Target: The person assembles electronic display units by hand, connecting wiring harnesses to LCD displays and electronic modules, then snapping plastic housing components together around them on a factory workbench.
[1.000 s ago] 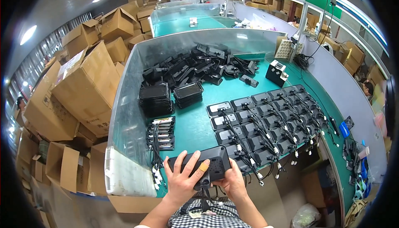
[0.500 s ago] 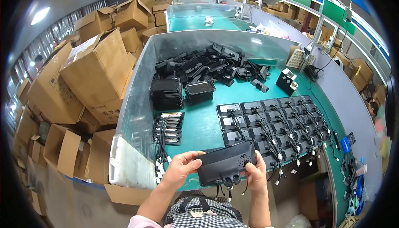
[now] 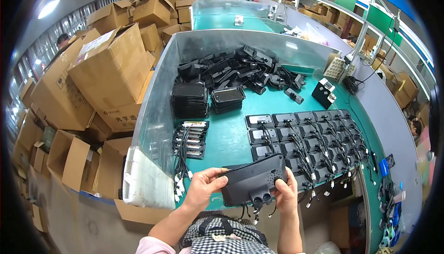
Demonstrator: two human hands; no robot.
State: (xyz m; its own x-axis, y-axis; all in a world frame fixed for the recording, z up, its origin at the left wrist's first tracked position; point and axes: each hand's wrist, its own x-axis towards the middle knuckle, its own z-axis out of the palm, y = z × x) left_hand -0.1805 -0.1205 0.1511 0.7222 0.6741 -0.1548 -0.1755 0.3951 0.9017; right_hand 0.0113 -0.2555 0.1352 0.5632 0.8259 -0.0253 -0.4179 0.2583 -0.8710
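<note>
Housing [image 3: 247, 180], black and perforated, is grasped at opposite ends by left hand [image 3: 203, 188] and right hand [image 3: 286, 193], presumably for steadiness, with cabled units [image 3: 262, 136] rowed beyond.

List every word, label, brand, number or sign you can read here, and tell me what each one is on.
Large brown carton: dark printing low on its side; I won't copy the wording.
White label on that carton's top: too small to read.
Brown carton to its left: small printed marks, too small to read.
Black housing in the left hand and right hand: no lettering I can make out.
</note>
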